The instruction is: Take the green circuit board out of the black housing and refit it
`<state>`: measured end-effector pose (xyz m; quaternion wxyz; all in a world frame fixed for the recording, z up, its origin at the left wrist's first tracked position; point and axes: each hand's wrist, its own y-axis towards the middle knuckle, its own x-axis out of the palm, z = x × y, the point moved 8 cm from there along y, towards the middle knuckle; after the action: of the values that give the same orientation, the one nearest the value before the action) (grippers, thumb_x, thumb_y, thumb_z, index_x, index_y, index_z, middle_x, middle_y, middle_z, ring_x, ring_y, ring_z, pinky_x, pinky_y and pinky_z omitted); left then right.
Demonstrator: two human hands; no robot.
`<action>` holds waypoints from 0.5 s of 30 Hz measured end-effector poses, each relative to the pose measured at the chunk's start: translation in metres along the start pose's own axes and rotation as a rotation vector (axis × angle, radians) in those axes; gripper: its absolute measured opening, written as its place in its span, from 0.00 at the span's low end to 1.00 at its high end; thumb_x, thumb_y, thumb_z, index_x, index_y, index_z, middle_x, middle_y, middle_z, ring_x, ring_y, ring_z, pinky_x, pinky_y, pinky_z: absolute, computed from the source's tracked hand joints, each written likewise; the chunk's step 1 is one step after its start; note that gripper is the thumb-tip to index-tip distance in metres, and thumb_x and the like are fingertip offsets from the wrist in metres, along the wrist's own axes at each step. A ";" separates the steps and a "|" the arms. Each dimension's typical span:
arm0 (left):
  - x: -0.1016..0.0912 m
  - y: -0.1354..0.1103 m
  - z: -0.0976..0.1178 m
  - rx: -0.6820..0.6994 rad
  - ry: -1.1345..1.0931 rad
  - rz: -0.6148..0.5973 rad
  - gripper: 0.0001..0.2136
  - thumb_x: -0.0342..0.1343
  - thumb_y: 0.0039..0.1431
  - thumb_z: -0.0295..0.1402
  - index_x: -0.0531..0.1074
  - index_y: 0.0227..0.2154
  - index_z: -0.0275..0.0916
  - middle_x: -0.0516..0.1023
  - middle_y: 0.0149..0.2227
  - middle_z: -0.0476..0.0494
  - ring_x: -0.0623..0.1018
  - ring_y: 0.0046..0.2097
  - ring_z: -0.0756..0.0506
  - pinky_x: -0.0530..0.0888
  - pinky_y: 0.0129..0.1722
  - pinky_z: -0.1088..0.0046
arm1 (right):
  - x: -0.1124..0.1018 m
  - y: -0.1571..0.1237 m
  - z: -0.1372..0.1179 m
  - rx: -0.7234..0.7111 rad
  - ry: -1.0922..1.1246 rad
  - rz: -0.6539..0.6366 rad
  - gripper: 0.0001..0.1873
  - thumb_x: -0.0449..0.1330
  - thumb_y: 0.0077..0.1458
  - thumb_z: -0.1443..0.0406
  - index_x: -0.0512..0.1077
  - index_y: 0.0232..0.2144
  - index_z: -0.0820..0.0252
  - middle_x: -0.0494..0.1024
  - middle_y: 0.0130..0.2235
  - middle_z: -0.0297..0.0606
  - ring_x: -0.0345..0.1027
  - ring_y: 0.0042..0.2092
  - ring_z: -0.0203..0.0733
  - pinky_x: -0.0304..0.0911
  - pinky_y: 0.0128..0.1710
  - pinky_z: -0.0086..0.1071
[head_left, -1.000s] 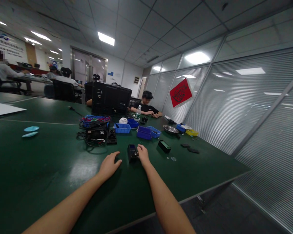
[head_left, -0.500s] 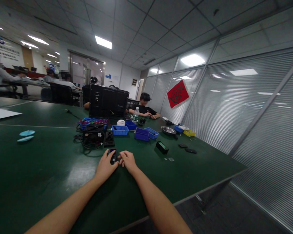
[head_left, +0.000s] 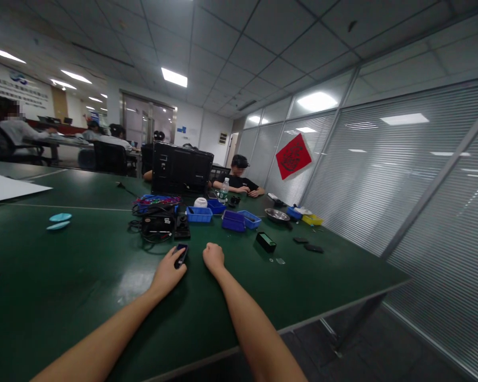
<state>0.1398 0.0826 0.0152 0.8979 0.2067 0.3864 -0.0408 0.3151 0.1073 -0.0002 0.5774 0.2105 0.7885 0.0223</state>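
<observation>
My left hand (head_left: 169,271) rests on the green table with thumb and fingers around a small dark rectangular device (head_left: 182,255), perhaps a phone; the hand covers part of it. To the right, apart from that device, my right hand (head_left: 214,257) is curled closed just above or on the tabletop. Its fingers point away from me, so whatever they hold, if anything, is hidden. Just beyond the left hand lie a black box with cables (head_left: 158,224) and a black stand-like part (head_left: 182,227).
Beyond are blue bins (head_left: 199,214), a baseball (head_left: 201,202), a water bottle (head_left: 223,191) and a monitor (head_left: 182,168). A black box with a green top (head_left: 266,242) stands right, near a metal bowl (head_left: 277,215). A person (head_left: 241,178) sits across. Light-blue pieces (head_left: 59,221) lie left.
My right hand has drawn away to the right from the dark device, and its fingers have curled closed. My left hand stays on the device. The view has shifted slightly left.
</observation>
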 end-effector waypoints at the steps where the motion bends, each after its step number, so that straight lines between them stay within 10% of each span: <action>1: -0.007 -0.003 -0.003 -0.015 0.008 -0.001 0.24 0.48 0.47 0.31 0.66 0.50 0.37 0.61 0.56 0.43 0.66 0.54 0.43 0.61 0.54 0.71 | 0.001 0.000 -0.004 -0.026 -0.046 -0.015 0.12 0.47 0.50 0.69 0.70 0.26 0.58 0.74 0.30 0.39 0.67 0.31 0.39 0.56 0.27 0.27; 15: -0.146 -0.016 -0.132 -0.343 0.255 0.015 0.27 0.40 0.53 0.41 0.57 0.56 0.37 0.55 0.59 0.37 0.65 0.54 0.35 0.69 0.45 0.59 | 0.002 -0.008 -0.023 -0.093 -0.189 -0.092 0.12 0.48 0.52 0.71 0.71 0.34 0.60 0.75 0.36 0.45 0.70 0.37 0.44 0.61 0.33 0.32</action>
<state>-0.0551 0.1089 0.0318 0.8641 0.0570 0.4966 0.0587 0.2912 0.1057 0.0033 0.6587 0.1482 0.7376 0.0126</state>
